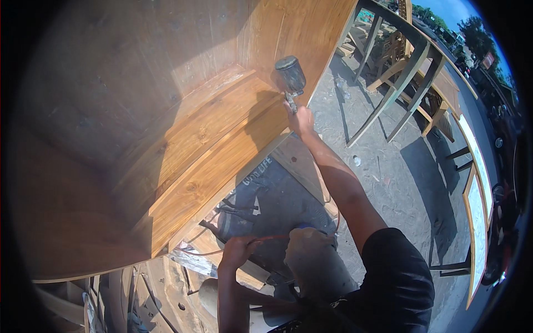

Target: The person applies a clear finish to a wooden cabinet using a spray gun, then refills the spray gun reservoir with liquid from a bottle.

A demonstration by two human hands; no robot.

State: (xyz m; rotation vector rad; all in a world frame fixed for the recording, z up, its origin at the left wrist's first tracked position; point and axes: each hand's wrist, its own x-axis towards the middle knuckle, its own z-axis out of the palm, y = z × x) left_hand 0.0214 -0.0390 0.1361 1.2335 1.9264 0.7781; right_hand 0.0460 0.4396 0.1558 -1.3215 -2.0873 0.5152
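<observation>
My right hand [300, 118] is wrapped round the handle of a spray gun [291, 77] with a dark grey cup on top. The gun is held at the right side of a large wooden cabinet [208, 144], above its brown, glossy inner boards. Lower down, my left hand [237, 252] is closed on a thin reddish hose [273, 237], which runs across in front of my body. Part of the hose is hidden behind my arm and legs. Sunlight falls on the lower boards, while the back panel is partly in shade.
Wood offcuts [180, 283] lie below the cabinet at the lower left. A dark trestle [408, 77] stands on the concrete floor [383, 172] at the far right, near more timber. White-topped boards [478, 222] stand at the right edge, with parked vehicles beyond.
</observation>
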